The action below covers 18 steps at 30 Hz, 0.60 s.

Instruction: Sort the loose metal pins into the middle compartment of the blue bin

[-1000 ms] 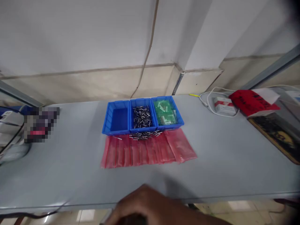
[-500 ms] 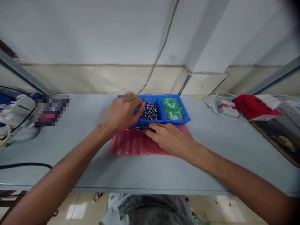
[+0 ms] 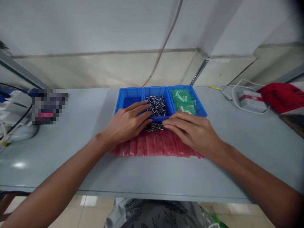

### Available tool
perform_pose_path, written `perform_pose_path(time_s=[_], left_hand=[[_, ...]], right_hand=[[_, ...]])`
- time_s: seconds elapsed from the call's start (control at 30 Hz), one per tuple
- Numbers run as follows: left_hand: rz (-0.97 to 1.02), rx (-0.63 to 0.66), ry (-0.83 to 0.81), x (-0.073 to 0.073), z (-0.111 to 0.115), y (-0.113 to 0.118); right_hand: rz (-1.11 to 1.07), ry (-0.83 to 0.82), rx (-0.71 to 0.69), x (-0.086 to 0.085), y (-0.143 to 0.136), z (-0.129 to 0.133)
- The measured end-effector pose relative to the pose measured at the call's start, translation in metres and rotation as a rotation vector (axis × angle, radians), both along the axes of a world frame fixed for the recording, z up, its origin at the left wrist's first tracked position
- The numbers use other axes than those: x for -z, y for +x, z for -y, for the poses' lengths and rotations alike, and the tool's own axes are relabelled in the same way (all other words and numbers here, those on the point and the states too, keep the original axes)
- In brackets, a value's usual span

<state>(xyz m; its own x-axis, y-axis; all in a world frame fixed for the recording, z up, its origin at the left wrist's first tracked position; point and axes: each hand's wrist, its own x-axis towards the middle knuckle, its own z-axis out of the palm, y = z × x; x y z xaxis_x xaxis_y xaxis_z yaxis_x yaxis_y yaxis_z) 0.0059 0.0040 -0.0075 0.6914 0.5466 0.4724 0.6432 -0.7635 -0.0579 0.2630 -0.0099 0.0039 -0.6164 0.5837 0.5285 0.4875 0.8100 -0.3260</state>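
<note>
A small pile of short metal pins [image 3: 155, 127] lies on a row of red plastic bags [image 3: 154, 145], against the front of the blue bins. My left hand [image 3: 129, 123] reaches over from the left, palm down with fingers stretched and a little apart, its fingertips at the pile's left end and over the middle bin's front wall. From the right comes my right hand [image 3: 193, 128], thumb and fingers drawn together at the pile's right end, closed on pin ends. More loose metal pins [image 3: 158, 106] fill the middle blue bin [image 3: 169, 106].
The left blue bin [image 3: 129, 98] shows its bare floor; the right blue bin [image 3: 200, 106] holds green bags [image 3: 184, 99] of small parts. White cables [image 3: 234, 98], a small box [image 3: 254, 100] and a red packet [image 3: 280, 96] lie at right. Chargers and cords [image 3: 17, 107] crowd the left.
My left hand has come down from above the left bin to the pile, its fingers extending. My right hand has shifted right, to the pile's right end. The view has tilted slightly.
</note>
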Motion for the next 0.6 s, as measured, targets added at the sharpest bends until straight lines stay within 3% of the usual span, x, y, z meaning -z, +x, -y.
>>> perform_pose_path(time_s=[0.2, 0.33, 0.47, 0.6], left_hand=[[0.042, 0.059, -0.038, -0.0001, -0.0007, -0.0032], [0.056, 0.058, -0.019, -0.0040, -0.0015, -0.0064], [0.109, -0.010, 0.031, -0.0070, -0.0037, -0.0096], [0.133, 0.002, 0.037, -0.0067, -0.0053, -0.0099]], right_hand=[[-0.470, -0.705, 0.072, -0.0076, -0.0015, 0.0025], [-0.739, -0.832, 0.102, -0.0055, -0.0016, -0.0003], [-0.751, -0.751, 0.047, -0.0055, -0.0001, 0.0018], [-0.313, -0.197, -0.019, -0.0026, 0.0013, 0.0065]])
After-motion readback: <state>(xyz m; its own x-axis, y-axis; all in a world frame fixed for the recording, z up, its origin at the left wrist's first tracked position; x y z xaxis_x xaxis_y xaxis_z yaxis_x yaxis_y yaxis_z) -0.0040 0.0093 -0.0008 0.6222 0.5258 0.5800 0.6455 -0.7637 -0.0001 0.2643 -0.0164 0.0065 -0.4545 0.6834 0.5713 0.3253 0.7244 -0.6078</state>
